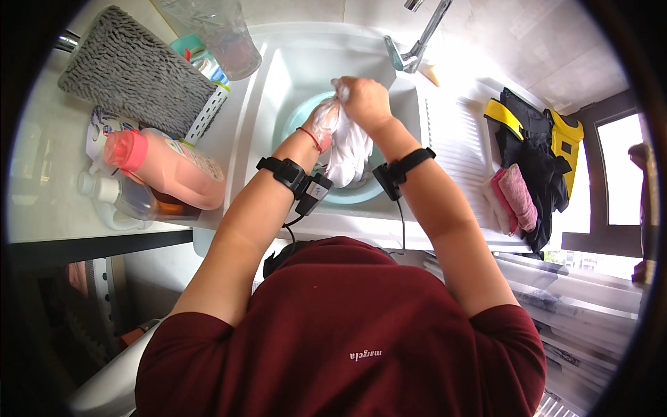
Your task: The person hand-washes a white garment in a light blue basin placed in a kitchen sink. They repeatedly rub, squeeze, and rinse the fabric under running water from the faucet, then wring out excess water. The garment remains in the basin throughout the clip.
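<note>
Both hands are over a light-blue plastic basin (348,198) standing in a white laundry sink (292,57). A wet white cloth (350,151) with some suds hangs bunched between them into the basin. My right hand (365,99) is closed in a fist on the cloth's upper end. My left hand (324,122), with a red string at its wrist, is pressed against the cloth lower down; its fingers are mostly hidden by the fabric and suds. More cloth in the basin is largely covered by the white piece.
Behind the sink rises a chrome faucet (414,54). On the left lie a grey chenille mop head (140,73), a pink plastic jug (167,169) and a clear bottle (138,198). Right of the ribbed washboard (456,135) are folded pink cloths (517,198) and a black-and-yellow item (531,151).
</note>
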`<state>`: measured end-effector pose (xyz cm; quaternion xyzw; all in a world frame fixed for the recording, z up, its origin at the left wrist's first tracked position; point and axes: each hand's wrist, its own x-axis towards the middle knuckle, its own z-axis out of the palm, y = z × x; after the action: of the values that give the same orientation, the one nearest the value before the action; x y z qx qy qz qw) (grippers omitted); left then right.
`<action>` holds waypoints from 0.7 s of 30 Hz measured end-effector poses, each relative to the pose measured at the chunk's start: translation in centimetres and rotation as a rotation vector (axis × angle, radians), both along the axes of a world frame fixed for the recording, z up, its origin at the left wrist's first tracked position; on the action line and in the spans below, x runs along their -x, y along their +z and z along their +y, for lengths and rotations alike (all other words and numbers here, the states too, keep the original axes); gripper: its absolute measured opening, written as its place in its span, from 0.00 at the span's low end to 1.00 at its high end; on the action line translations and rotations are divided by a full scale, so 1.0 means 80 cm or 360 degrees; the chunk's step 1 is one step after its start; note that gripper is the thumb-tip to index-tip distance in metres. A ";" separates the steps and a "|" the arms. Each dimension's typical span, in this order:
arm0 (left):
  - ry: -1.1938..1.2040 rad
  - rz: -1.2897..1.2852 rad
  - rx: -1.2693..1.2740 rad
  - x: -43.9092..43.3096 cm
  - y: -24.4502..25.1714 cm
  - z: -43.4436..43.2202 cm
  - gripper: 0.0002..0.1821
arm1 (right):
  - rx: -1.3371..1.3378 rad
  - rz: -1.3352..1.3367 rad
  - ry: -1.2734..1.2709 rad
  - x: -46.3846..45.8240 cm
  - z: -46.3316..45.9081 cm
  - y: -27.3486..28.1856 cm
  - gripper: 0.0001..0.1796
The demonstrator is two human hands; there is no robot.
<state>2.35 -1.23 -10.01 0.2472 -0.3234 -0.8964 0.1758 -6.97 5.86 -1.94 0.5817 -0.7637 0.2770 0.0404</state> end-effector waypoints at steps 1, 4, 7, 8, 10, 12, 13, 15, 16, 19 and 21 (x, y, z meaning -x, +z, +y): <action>0.0039 0.0011 0.0003 0.000 -0.004 -0.002 0.17 | 0.0118 0.0024 0.0229 -0.009 0.008 -0.002 0.09; 0.0168 0.0116 0.1419 -0.006 -0.015 -0.016 0.16 | 0.0078 0.0235 0.0546 -0.038 0.024 -0.013 0.12; 0.0004 0.0217 -0.0273 -0.014 -0.017 -0.014 0.18 | 0.0052 0.0254 0.0493 -0.032 0.022 -0.014 0.11; -0.0013 0.0158 -0.0138 -0.013 -0.015 -0.010 0.18 | 0.0085 0.0196 0.0346 -0.024 0.017 -0.011 0.10; -0.0082 0.0078 0.0017 -0.009 -0.008 0.002 0.18 | 0.0053 0.0029 0.0072 0.001 0.003 -0.003 0.11; -0.0070 0.0056 0.0044 -0.006 0.000 0.007 0.19 | -0.0089 0.0020 -0.0013 0.012 -0.003 0.001 0.13; -0.0054 0.0070 0.0045 -0.005 0.004 0.006 0.19 | -0.0104 0.0032 -0.0044 0.012 -0.003 0.002 0.13; 0.0064 -0.0054 0.0035 -0.006 0.007 0.002 0.17 | 0.0044 0.0006 0.0101 -0.001 0.004 -0.002 0.11; 0.0100 -0.0081 -0.0005 -0.007 0.006 0.000 0.17 | 0.0146 0.0181 0.0287 -0.013 0.013 -0.007 0.09; -0.0095 0.0220 -0.0108 -0.016 0.004 -0.017 0.13 | 0.0116 0.0241 0.0557 -0.038 0.027 -0.016 0.10; -0.0108 0.0292 -0.0221 -0.019 0.003 -0.016 0.15 | 0.0086 0.0226 0.0462 -0.034 0.026 -0.014 0.08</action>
<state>3.84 -2.49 -9.79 0.1645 -0.2511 -0.9409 0.1566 -4.28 7.91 -3.04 0.7027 -0.6591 0.2585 0.0695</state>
